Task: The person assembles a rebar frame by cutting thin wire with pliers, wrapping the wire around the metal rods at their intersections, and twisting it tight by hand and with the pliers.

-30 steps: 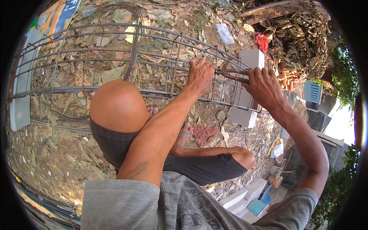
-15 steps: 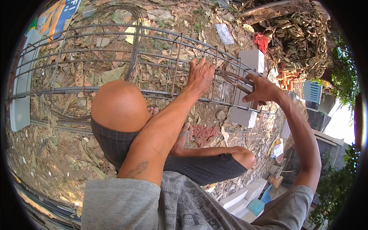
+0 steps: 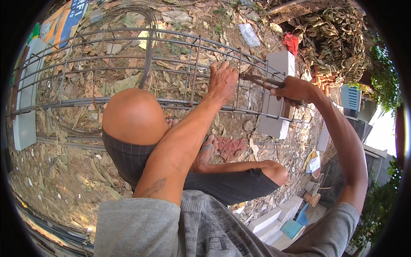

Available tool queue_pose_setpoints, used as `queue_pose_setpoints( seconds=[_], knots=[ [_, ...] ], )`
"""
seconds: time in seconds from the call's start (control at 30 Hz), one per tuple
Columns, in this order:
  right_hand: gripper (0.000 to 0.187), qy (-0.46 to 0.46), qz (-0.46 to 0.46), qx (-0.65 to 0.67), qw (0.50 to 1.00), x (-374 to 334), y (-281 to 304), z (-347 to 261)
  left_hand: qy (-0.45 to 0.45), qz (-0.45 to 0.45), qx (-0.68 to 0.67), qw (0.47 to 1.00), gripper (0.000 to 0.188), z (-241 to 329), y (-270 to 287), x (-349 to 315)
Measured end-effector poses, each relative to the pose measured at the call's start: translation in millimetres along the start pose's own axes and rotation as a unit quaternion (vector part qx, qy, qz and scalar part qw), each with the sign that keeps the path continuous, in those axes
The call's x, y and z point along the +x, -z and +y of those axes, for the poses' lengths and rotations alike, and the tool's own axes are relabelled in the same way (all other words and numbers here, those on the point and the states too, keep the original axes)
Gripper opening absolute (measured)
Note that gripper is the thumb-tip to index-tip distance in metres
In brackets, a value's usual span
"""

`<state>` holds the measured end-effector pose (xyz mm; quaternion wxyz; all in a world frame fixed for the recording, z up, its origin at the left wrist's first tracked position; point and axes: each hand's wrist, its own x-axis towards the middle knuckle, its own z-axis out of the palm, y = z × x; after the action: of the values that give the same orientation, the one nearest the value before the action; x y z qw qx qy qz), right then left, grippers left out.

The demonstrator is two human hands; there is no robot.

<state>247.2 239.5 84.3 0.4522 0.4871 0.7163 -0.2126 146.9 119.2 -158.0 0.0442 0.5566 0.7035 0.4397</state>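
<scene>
A long steel rebar cage [image 3: 195,70], made of lengthwise bars tied to square stirrups, stretches across in front of me. My left hand [image 3: 223,82] is closed over its bars towards the right, the fingertips partly hidden. My right hand [image 3: 295,91] grips the handles of rusty pincers [image 3: 261,80]. Their jaws meet the cage at a stirrup, just right of my left hand; any wire between them is too small to make out. A loose coil of thin tie wire [image 3: 150,51] hangs across the bars left of my hands.
Pale blocks prop the cage at the right [image 3: 274,122] and the left [image 3: 26,124]. My bent knee [image 3: 132,113] is close to its near side. Dry leaves cover the ground, with a red cloth [image 3: 231,149] near my foot and a leaf heap [image 3: 338,47] at far right.
My right hand has closed around the pincer handles, which were spread apart under open fingers before. The pincer jaws stay beside my left hand, which has barely moved.
</scene>
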Motion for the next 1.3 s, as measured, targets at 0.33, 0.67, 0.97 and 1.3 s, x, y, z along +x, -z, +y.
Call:
queue_pose_setpoints(
  seconds=[0.33, 0.67, 0.97, 1.3],
  knots=[
    [0.063, 0.076, 0.169, -0.336, 0.924, -4.2, -27.8, 1.1, 0.02, -0.021, -0.018, 0.999, 0.012, -2.7, -3.2, -1.0],
    [0.052, 0.207, 0.427, -0.521, 0.71, 11.6, -30.7, 32.9, 0.007, 0.007, -0.012, 1.0, 0.013, 1.1, -4.3, 0.1],
    [0.054, 0.04, -0.05, 0.126, 0.99, 12.2, -26.1, 44.4, 0.0, 0.008, -0.017, 1.0, 0.013, 1.3, -3.0, 1.1],
    [0.051, 0.209, 0.399, -0.439, 0.778, -9.8, -43.5, 29.6, 0.018, -0.027, -0.03, 0.999, 0.018, 5.4, 5.2, 2.2]
  ],
)
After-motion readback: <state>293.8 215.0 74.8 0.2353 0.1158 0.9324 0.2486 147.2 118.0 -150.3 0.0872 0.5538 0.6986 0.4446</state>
